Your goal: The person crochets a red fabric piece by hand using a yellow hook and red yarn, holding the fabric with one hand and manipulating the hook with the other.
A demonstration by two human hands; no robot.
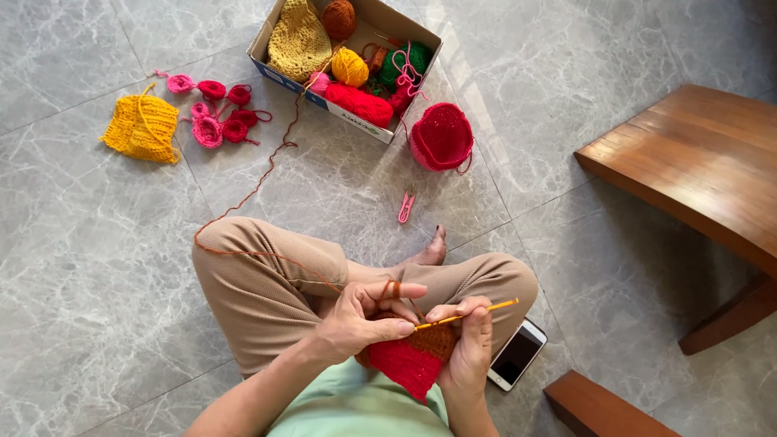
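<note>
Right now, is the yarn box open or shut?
Open: the box has no lid on, and its yarn balls show from above.

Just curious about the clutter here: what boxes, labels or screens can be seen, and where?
Cardboard box: top centre on the floor, open, rectangular, brown inside, white and blue printed sides, filled with yarn.
Phone: on the floor beside the person's right knee, slim rectangle, white edge, dark blank screen.
No signs visible.
</note>
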